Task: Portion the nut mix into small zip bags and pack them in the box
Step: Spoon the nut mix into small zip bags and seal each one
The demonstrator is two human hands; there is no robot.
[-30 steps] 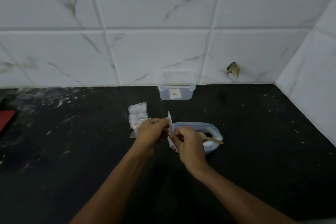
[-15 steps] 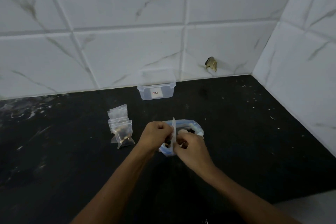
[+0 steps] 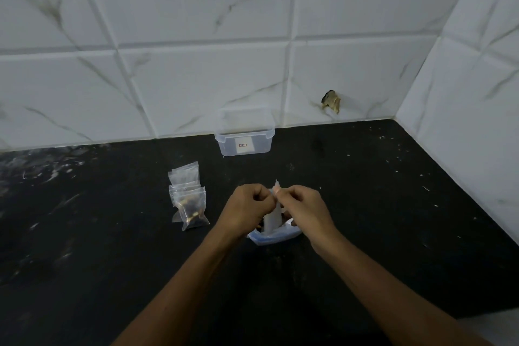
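Marbled white wall tiles back a black table (image 3: 393, 205) where left hand (image 3: 248, 212) and right hand (image 3: 304, 209) pinch a small zip bag (image 3: 273, 219) above the nut-mix bag (image 3: 276, 236), filled bags (image 3: 191, 205) lying left, a clear box (image 3: 243, 139) behind, its label unreadable.

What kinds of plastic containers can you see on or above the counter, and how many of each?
Small zip bags: 4, one held, three in the pile
Clear plastic box: 1
Large blue-edged bag: 1
Total: 6
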